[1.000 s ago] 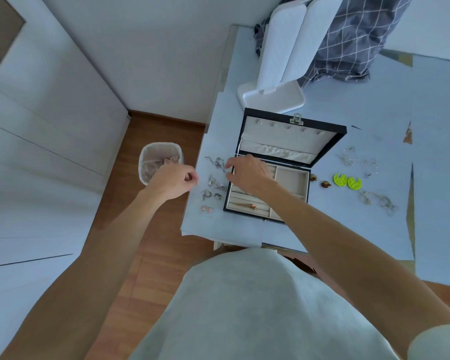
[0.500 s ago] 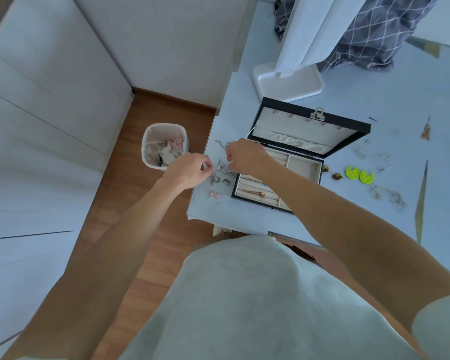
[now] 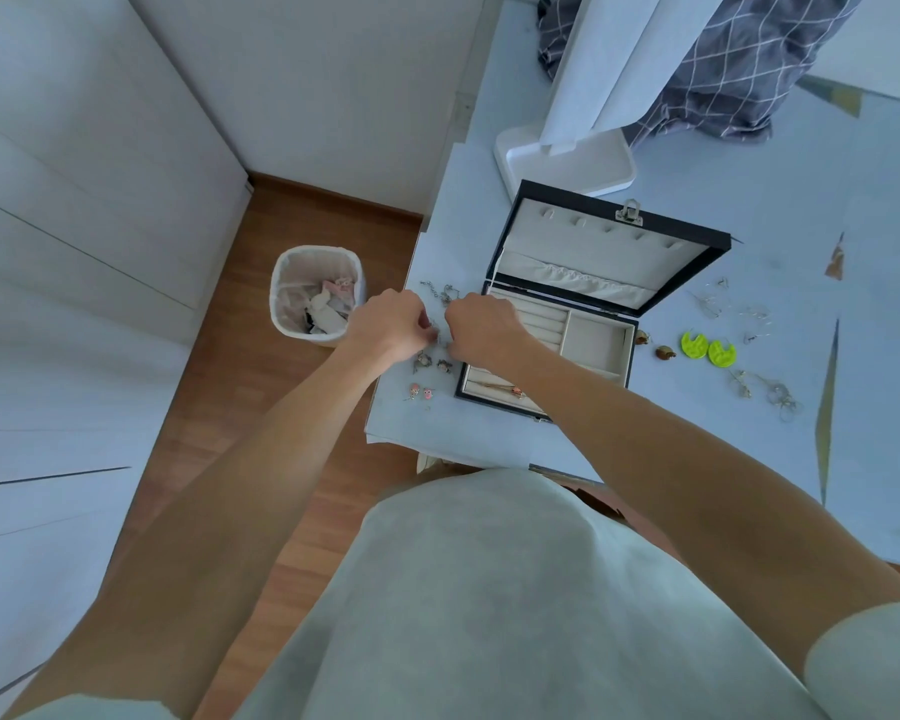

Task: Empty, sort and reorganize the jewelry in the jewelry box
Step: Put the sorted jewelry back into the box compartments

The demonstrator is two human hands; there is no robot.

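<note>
bench (image 3: 749,449): pale surface; carries the box, a white stand (image 3: 562,163) behind it and checked cloth (image 3: 723,70) at the far edge.
waste bin (image 3: 317,296): on the floor just beside the bench's left edge, below where the hands work.
jewelry box (image 3: 572,324): lid propped open, set near the bench's left end. Tray mostly emptied; one gold-toned piece (image 3: 500,389) is seen in the front slot.
left hand (image 3: 393,324): fingers curled, tips brought against the right hand's over the small pile left of the box. Something small appears to be pinched; what exactly cannot be told.
right hand (image 3: 481,327): fingers curled likewise, wrist crossing the box's left corner. Grip contents cannot be told.
green earrings (image 3: 707,348): pair laid right of the box, brown pieces (image 3: 663,352) just beside.
silver chains (image 3: 765,392): loose heaps right of the box, more near the lid.
pink studs (image 3: 421,392): pair left of the box, near the bench edge.
risk: a piece slipped from the pinch is likely lost over the left edge, into the bin or onto the floor.
risk: chains may be knotted tighter if pulled apart.
</note>
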